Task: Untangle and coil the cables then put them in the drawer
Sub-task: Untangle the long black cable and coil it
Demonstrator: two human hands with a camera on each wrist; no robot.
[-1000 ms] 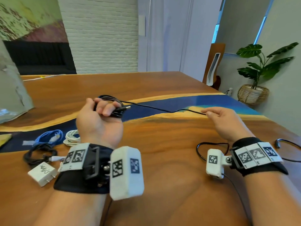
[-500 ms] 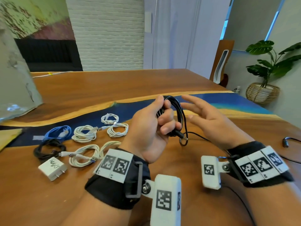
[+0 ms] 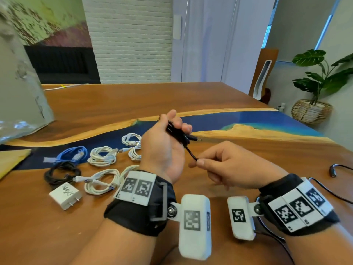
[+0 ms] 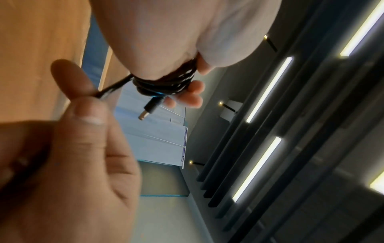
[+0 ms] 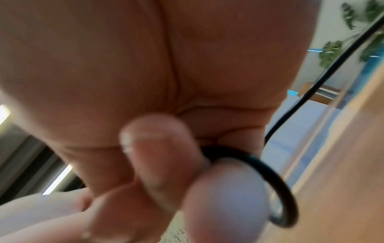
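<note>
Left hand (image 3: 164, 148) grips black cable (image 3: 176, 133) coil, held above surface (image 3: 191, 104); plug (image 4: 148, 108) sticks out. Right hand (image 3: 227, 165) fingers (image 3: 200, 162) pinch the loose tail. Cable thin, limp, springy: likely unwinds if released; best held across the bundled turns

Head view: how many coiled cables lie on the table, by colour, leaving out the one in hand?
White coils: 5
Blue coil: 1
Black coil: 1
Total: 7

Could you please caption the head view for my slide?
Left hand grips coiled black cable; right hand pinches its tail.
</note>
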